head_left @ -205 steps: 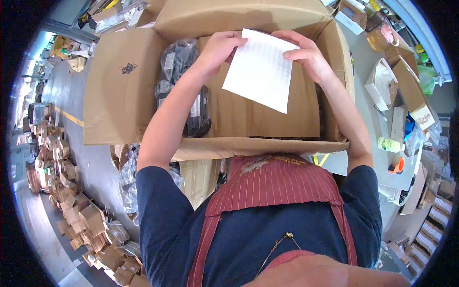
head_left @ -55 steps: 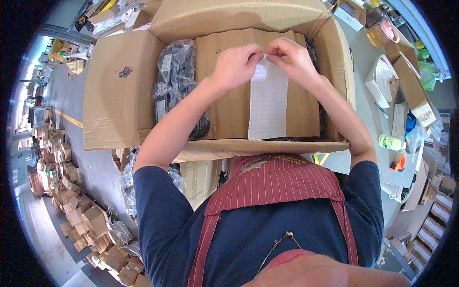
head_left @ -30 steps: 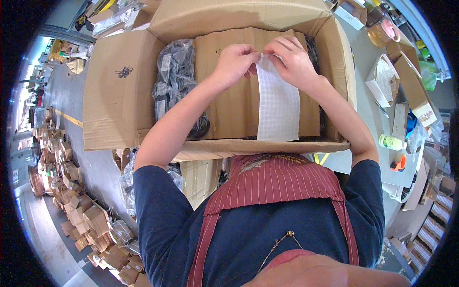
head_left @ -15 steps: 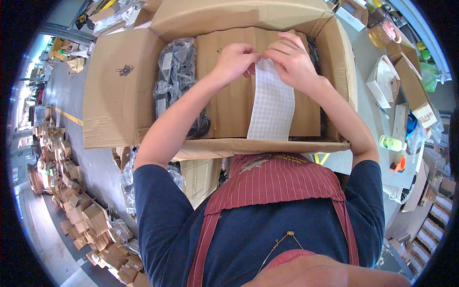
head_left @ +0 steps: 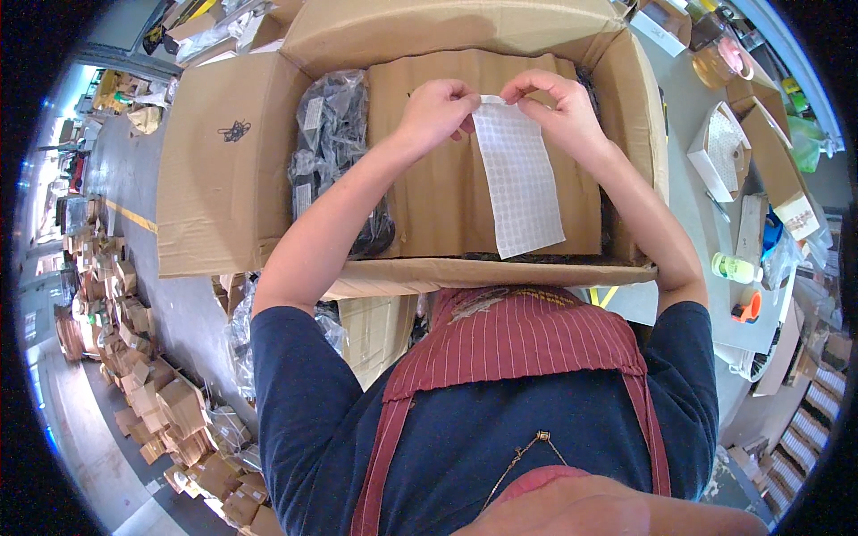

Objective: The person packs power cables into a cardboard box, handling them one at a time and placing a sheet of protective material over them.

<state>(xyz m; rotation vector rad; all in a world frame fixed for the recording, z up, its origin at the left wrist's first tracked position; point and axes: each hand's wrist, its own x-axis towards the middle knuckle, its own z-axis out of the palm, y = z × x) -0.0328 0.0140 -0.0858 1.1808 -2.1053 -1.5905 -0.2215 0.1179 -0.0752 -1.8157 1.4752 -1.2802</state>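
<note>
On the grey desk [head_left: 693, 210] at right: one pale-green bottle [head_left: 733, 268], one orange-and-black object [head_left: 747, 306], probably a tape dispenser though small in view, one open white box [head_left: 719, 152], one long brown carton [head_left: 782, 170]. On the floor [head_left: 188, 205] at left: one yellow line [head_left: 131, 215] and a long heap of brown cardboard boxes [head_left: 181, 406], running toward the lower edge.

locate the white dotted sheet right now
In the head view's upper half, right of centre, the white dotted sheet hangs over the brown cardboard inside the open box, its top edge held by the left hand and the right hand.
</note>
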